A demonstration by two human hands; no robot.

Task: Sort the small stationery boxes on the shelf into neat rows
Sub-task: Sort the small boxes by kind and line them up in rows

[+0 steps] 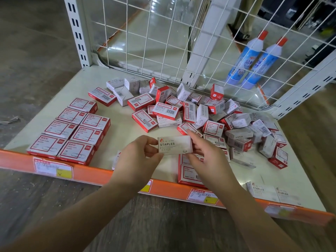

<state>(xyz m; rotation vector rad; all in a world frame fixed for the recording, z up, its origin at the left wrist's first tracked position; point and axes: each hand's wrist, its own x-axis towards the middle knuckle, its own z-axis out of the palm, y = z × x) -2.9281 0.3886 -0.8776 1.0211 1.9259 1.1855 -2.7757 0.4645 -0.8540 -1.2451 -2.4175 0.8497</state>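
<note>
Both hands, left hand (138,157) and right hand (205,157), hold a staples box (174,146).

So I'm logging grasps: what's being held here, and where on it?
A white STAPLES box, held above the shelf: left hand pinches its left end, right hand its right end.

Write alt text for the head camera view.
Both hands, left hand and right hand, hold a white STAPLES box above a shelf. Red-and-white boxes lie in neat rows at left; a jumbled pile fills the right.
</note>
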